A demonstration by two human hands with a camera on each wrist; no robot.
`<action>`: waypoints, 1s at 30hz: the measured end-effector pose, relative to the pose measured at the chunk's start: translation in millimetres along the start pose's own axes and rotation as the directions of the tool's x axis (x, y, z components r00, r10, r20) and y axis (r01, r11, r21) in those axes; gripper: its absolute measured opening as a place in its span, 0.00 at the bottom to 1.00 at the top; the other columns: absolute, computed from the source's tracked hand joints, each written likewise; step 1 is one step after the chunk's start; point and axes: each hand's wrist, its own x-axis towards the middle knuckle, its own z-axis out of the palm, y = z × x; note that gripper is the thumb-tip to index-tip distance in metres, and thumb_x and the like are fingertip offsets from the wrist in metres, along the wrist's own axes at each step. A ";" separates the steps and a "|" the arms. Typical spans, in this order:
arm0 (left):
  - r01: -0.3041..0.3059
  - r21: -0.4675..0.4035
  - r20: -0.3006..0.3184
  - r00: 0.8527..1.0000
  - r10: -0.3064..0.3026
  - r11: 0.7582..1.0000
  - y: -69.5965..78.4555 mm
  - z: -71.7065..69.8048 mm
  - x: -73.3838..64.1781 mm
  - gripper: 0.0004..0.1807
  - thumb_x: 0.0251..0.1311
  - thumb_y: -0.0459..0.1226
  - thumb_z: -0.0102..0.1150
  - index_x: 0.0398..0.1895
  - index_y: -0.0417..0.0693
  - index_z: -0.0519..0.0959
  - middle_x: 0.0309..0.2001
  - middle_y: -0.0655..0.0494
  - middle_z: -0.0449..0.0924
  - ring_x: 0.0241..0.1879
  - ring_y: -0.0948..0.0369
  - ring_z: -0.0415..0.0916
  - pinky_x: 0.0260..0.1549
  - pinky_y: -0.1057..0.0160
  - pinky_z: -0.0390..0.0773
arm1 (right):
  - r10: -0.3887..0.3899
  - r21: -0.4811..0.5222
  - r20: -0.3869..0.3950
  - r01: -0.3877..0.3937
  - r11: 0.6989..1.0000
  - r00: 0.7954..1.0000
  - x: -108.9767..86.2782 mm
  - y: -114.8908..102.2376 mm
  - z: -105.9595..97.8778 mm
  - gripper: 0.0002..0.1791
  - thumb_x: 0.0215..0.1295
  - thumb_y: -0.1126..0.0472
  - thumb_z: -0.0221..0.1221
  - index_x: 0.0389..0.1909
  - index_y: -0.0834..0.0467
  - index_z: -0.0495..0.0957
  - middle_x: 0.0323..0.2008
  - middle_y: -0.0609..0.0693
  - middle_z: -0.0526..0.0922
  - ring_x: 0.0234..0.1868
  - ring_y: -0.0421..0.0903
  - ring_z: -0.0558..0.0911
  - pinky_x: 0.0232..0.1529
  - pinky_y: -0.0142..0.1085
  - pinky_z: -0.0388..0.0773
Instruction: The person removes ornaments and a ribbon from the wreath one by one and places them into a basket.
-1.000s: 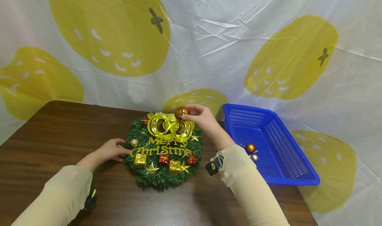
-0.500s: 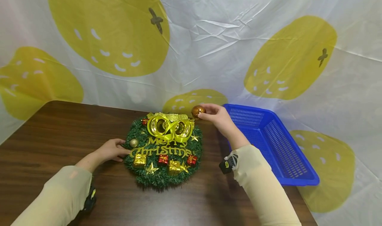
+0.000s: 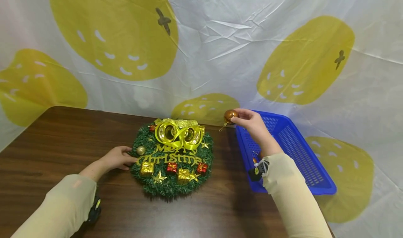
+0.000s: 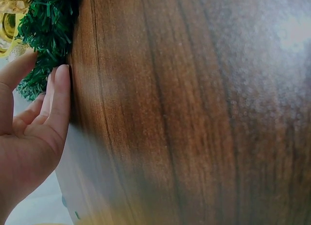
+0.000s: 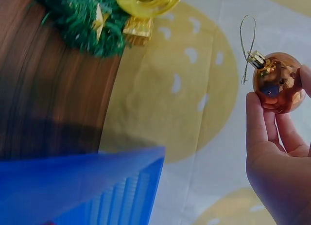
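My right hand (image 3: 253, 122) pinches a shiny copper-coloured Christmas ball (image 3: 231, 116) between thumb and fingers, at the near-left rim of the blue basket. In the right wrist view a thin gold hanging loop (image 5: 248, 40) sticks out from the ball's cap. A green Christmas wreath (image 3: 176, 191) lies on the table, bearing gold bells (image 3: 170, 132), small gift boxes, stars and "Merry Christmas" lettering. At its left edge my left hand (image 3: 116, 157) holds the garland, thumb and fingers on either side of it in the left wrist view.
The blue plastic basket (image 3: 315, 161) stands at the table's right side. An orange ornament inside is partly covered by the right wrist. Behind the brown wooden table (image 3: 63, 136) hangs a white cloth (image 3: 217, 56) with yellow fruit prints.
My right hand has carried the copper ball rightward from above the wreath's bells to the basket's rim. The left hand and the wreath have stayed in place.
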 end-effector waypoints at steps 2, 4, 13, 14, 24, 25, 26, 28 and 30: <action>0.002 0.000 -0.002 1.000 -0.002 1.000 0.2 0.0 -0.1 0.40 0.61 0.36 0.57 0.64 0.17 0.49 0.48 0.28 0.74 0.42 0.52 0.78 0.36 0.59 0.84 | -0.003 -0.012 -0.011 0.003 1.000 1.000 -1.2 3.3 -6.5 0.27 0.61 0.64 0.59 0.60 0.69 0.68 0.33 0.32 0.77 0.39 0.29 0.76 0.44 0.22 0.73; 0.003 0.001 -0.003 1.000 -0.003 1.000 0.9 -0.3 -0.3 0.40 0.61 0.36 0.57 0.64 0.17 0.49 0.47 0.28 0.74 0.42 0.52 0.78 0.36 0.58 0.84 | -0.012 -0.019 -0.025 0.012 1.000 1.000 -2.5 6.6 -12.6 0.27 0.61 0.64 0.59 0.59 0.70 0.68 0.31 0.31 0.78 0.37 0.29 0.76 0.44 0.21 0.73; 0.011 0.007 -0.001 1.000 -0.011 1.000 3.1 -1.0 -1.1 0.40 0.62 0.36 0.56 0.64 0.16 0.48 0.49 0.27 0.73 0.42 0.51 0.78 0.36 0.58 0.84 | 0.007 0.019 -0.064 -0.006 1.000 0.998 -8.2 25.1 -40.4 0.28 0.61 0.66 0.58 0.59 0.77 0.65 0.28 0.31 0.78 0.34 0.27 0.77 0.41 0.19 0.77; 0.013 0.007 -0.002 1.000 -0.012 1.000 3.1 -0.7 -1.2 0.40 0.62 0.36 0.56 0.64 0.16 0.48 0.49 0.27 0.73 0.42 0.51 0.78 0.36 0.58 0.84 | 0.009 0.038 -0.067 -0.007 0.999 0.998 -8.9 27.0 -42.8 0.28 0.61 0.67 0.58 0.59 0.78 0.64 0.28 0.31 0.78 0.34 0.27 0.78 0.41 0.19 0.77; 0.010 -0.004 -0.004 1.000 -0.010 1.000 1.2 0.4 -0.6 0.41 0.61 0.37 0.58 0.64 0.17 0.49 0.49 0.27 0.73 0.42 0.53 0.78 0.36 0.58 0.84 | 0.061 0.037 -0.107 -0.058 0.998 0.992 -16.8 42.6 -62.7 0.31 0.63 0.65 0.58 0.61 0.79 0.60 0.29 0.30 0.77 0.35 0.25 0.77 0.41 0.17 0.77; 0.010 -0.005 -0.004 1.000 -0.010 1.000 1.2 0.5 -0.6 0.41 0.60 0.37 0.58 0.64 0.17 0.49 0.49 0.27 0.73 0.42 0.53 0.78 0.36 0.58 0.84 | 0.070 0.032 -0.112 -0.066 0.997 0.991 -17.5 43.7 -63.9 0.31 0.63 0.65 0.57 0.61 0.79 0.60 0.29 0.29 0.76 0.34 0.25 0.77 0.41 0.17 0.77; 0.010 -0.006 -0.004 1.000 -0.010 1.000 0.9 0.5 -0.4 0.41 0.60 0.37 0.58 0.64 0.17 0.49 0.49 0.28 0.73 0.42 0.53 0.78 0.36 0.58 0.84 | 0.080 0.020 -0.116 -0.078 0.997 0.990 -18.3 44.7 -64.8 0.30 0.63 0.65 0.57 0.61 0.79 0.60 0.29 0.29 0.76 0.34 0.24 0.77 0.40 0.17 0.76; 0.011 -0.007 -0.004 1.000 -0.011 1.000 0.2 0.2 0.3 0.40 0.60 0.36 0.58 0.64 0.17 0.49 0.48 0.28 0.74 0.42 0.54 0.78 0.36 0.59 0.84 | 0.103 0.012 -0.123 -0.102 0.995 0.987 -19.7 46.5 -66.3 0.30 0.63 0.65 0.57 0.60 0.79 0.60 0.28 0.29 0.75 0.32 0.24 0.77 0.40 0.17 0.77; 0.011 -0.006 -0.004 1.000 -0.011 1.000 -0.2 0.0 0.8 0.40 0.61 0.36 0.58 0.64 0.17 0.49 0.48 0.28 0.74 0.41 0.54 0.78 0.36 0.59 0.84 | 0.128 0.006 -0.135 -0.128 0.992 0.983 -21.0 48.2 -67.2 0.30 0.63 0.66 0.57 0.59 0.80 0.61 0.27 0.29 0.75 0.31 0.24 0.76 0.39 0.18 0.77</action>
